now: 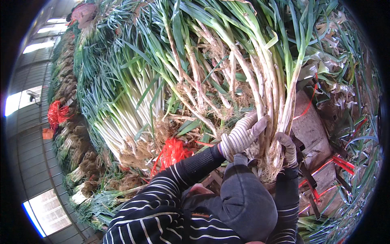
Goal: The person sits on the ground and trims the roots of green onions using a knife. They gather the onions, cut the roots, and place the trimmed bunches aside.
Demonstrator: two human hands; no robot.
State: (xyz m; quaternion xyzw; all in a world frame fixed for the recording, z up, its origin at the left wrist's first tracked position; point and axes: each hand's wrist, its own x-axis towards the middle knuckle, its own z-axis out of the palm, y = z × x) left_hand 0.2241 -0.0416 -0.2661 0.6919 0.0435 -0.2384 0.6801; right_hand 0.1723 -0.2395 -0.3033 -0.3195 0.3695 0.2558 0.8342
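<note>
A bunch of long green onions (269,88) stands before me, its pale, soil-stained stalks close together and its roots toward me. My left hand (243,132), in a striped knit glove, grips the stalks from the left, low down. On the right side my right hand (287,149), gloved too, is closed around the lower stalks just above the roots (269,170). Part of its fingers is hidden behind the stalks. Loose, untrimmed green onions (195,82) lie just beyond my left hand. Cleaner white-stemmed green onions (122,131) lie farther left, roots toward me.
Red plastic twine (173,154) is heaped left of my left forearm. More red twine (58,113) sits at the far left beside stacked onion bundles (73,137). Red straps (342,164) and a worn board-like surface (310,128) are at right. Stripped leaves (330,64) cover the ground beyond.
</note>
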